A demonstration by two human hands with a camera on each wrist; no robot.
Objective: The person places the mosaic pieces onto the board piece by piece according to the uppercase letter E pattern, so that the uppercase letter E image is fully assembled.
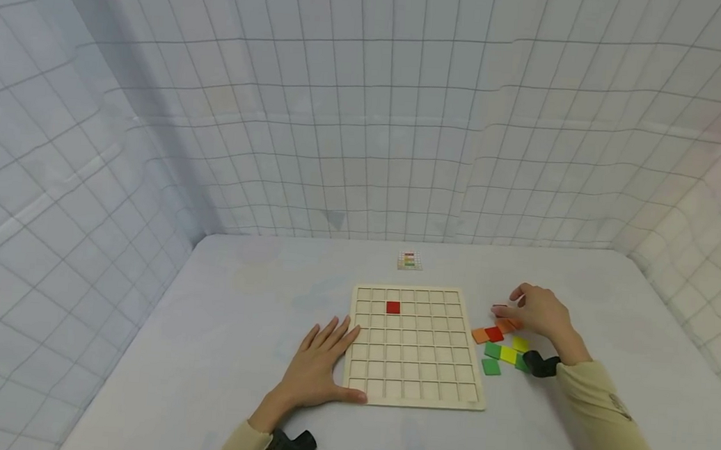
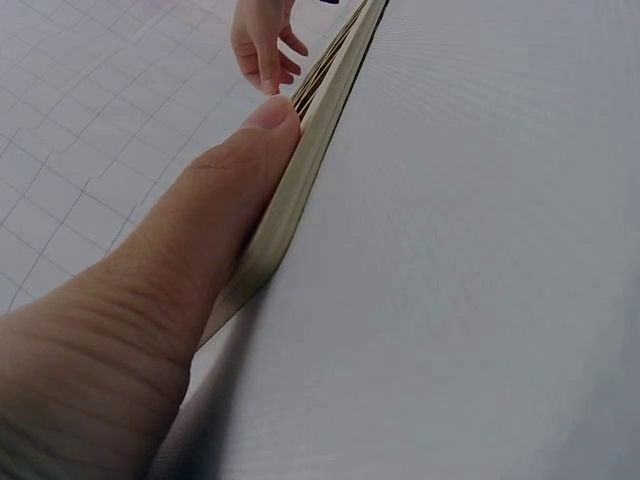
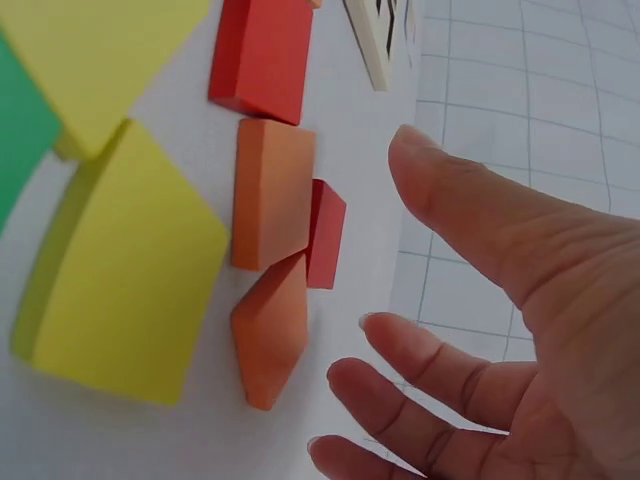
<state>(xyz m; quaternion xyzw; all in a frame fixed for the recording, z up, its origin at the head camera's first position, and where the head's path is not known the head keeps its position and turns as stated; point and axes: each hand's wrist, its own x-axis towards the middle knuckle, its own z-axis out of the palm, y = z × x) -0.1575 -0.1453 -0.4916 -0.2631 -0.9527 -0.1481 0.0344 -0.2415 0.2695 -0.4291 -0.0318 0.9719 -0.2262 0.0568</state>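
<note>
A pale wooden grid board (image 1: 413, 402) lies flat on the table, with one red square tile (image 1: 393, 307) in a cell near its far left. My left hand (image 1: 319, 372) rests along the board's left side, fingers spread over the edge and thumb on the near left corner. The left wrist view shows that thumb (image 2: 235, 170) against the board's rim (image 2: 300, 190). Over the loose tiles right of the board is my right hand (image 1: 541, 313), thumb and fingers apart with nothing between them. Closest to it in the right wrist view are a red tile (image 3: 328, 235) and two orange tiles (image 3: 275, 195).
Yellow (image 1: 508, 354) and green tiles (image 1: 491, 367) lie between the right wrist and the board. A small card with a coloured grid pattern (image 1: 410, 260) stands beyond the board. Grid-lined white sheeting (image 1: 356, 113) surrounds the table at the back and sides.
</note>
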